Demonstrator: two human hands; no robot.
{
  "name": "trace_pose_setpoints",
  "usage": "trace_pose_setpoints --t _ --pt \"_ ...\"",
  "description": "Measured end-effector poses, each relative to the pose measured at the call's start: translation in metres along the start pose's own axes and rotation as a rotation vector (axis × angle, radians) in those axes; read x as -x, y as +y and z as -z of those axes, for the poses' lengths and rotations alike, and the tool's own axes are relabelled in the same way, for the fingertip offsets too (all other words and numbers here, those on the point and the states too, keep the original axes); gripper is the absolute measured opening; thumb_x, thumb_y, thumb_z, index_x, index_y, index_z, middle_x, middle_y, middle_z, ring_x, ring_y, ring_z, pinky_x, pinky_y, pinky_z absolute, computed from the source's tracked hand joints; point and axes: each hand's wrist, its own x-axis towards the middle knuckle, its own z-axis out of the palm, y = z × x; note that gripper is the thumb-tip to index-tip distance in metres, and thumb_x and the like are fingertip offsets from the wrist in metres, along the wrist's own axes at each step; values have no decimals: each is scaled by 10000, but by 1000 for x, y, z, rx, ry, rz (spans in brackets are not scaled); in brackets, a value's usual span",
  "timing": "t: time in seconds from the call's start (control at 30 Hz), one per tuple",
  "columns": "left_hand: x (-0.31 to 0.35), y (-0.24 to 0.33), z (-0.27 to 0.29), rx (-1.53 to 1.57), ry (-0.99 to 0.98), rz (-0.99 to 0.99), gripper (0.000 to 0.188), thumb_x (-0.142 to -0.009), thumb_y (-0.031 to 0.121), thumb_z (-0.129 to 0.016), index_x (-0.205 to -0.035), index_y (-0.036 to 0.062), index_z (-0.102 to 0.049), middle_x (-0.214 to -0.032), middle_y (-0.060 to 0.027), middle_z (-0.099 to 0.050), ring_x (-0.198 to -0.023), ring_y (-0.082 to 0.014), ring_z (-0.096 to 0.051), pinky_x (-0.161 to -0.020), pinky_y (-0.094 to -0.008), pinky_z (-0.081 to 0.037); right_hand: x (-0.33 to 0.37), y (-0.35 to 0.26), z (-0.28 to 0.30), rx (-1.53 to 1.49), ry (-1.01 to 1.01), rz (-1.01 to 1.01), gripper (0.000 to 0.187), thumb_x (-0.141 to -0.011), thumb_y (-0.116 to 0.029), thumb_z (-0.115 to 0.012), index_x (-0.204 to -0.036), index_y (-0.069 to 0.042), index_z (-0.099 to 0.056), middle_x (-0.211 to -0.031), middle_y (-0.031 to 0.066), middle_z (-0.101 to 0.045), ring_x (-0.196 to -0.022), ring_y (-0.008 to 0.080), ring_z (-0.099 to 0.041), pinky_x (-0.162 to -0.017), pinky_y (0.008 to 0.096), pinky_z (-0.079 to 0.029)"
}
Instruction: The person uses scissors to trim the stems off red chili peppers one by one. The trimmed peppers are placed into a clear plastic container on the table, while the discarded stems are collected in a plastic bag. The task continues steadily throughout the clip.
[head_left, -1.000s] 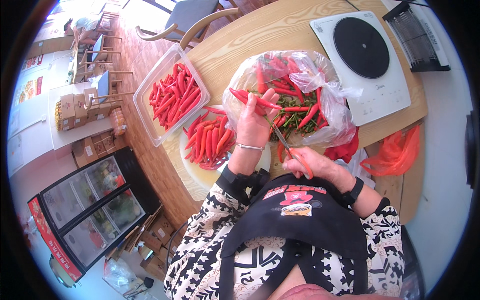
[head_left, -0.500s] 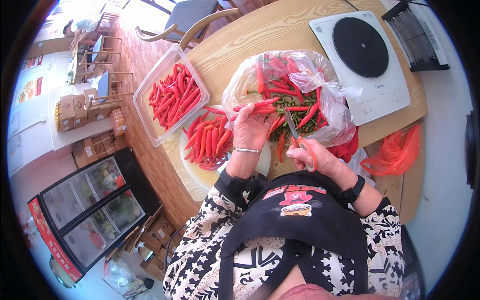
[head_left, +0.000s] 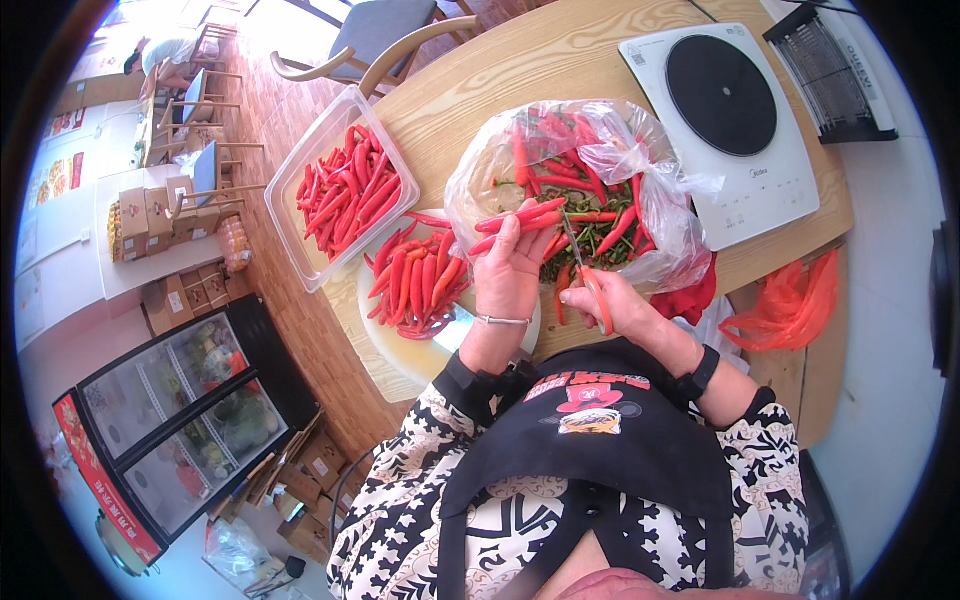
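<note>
Between the thumb and fingers of my left hand [head_left: 506,275] lie a couple of red chili peppers [head_left: 522,217], held over an open clear plastic bag [head_left: 480,165]. My right hand [head_left: 617,300] grips orange-handled scissors [head_left: 592,285], whose blades point up to the stem end of the held chilies. Inside the bag are more red chilies and a heap of cut green stems [head_left: 618,235]. Left of my left hand, a pile of red chilies [head_left: 415,280] rests on a round pale board [head_left: 385,350]. Beyond it stands a clear plastic tub [head_left: 285,215] holding many chilies.
A white induction cooker [head_left: 765,200] with a black round plate sits at the table's right. A small black-fronted heater [head_left: 830,85] stands past it. An orange-red plastic bag [head_left: 785,305] lies near the right edge. A wooden chair [head_left: 385,50] stands behind the table.
My right hand has moved slightly left and turned the scissors, bringing the blades up against the held chilies. My left hand has shifted slightly to the right with them.
</note>
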Motion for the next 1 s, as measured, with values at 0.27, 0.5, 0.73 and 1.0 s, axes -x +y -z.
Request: trace_pose_setpoints --t 0.27,0.5,0.73,1.0 --pt "5 3 4 93 -38 41 352 -1014 189 -563 -1266 -57 -547 -1338 -209 -588 -1269 -339 -558 -1165 -484 -391 7 -12 -4 -320 -215 54 247 -920 -278 -630 -823 -56 -581 -643 15 -549 -533 111 -539 -470 238 -375" --pt "-16 109 53 -163 24 -392 326 -1026 234 -512 -1167 -40 -621 -1249 -233 -643 -1145 -358 -637 -1089 -462 -466 22 -13 28 -487 -128 -7 232 -928 -272 -621 -926 -42 -590 -665 11 -555 -580 117 -572 -492 230 -381" --pt "-31 176 72 -18 438 -373 588 -950 130 -650 -1403 -81 -339 -1368 -329 -489 -1269 -404 -537 -1070 -498 -489 34 21 36 -345 -32 -71 291 -924 -319 -643 -997 -51 -558 -725 0 -585 -618 105 -596 -521 211 -403" --pt "-30 -19 -4 -1672 -151 -422 178 -852 196 -720 -1021 139 -729 -921 -99 -637 -791 -272 -663 -695 -419 -533 35 29 31 -229 13 2 303 -908 -331 -644 -887 -31 -609 -696 32 -587 -610 119 -580 -568 239 -438"
